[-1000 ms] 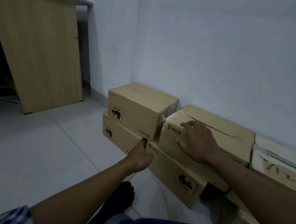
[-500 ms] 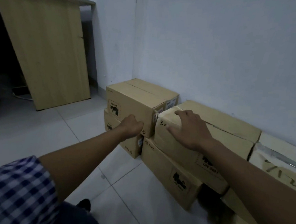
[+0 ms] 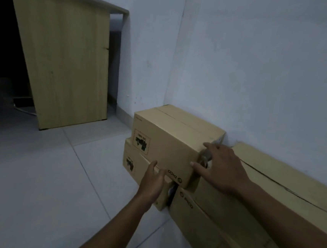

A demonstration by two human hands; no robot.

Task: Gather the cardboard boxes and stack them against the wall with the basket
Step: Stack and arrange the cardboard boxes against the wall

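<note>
Resting on the right end of the top box (image 3: 174,136), the right hand (image 3: 222,167) lies with fingers spread and straight. The left hand (image 3: 153,181) presses its flat fingers under that box's near edge, on the lower box (image 3: 136,166). Both boxes sit in the far corner against the wall (image 3: 259,72), with more boxes (image 3: 270,193) to the right.

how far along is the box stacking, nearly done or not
Well along, by the look of it. Done: several cardboard boxes sit along the wall, including a top box stacked on a lower box in the corner. In hand: the left hand touches the top box's bottom front edge and the right hand its right end, seemingly squaring it up. Left: no basket is in view, so that part cannot be judged.
</note>
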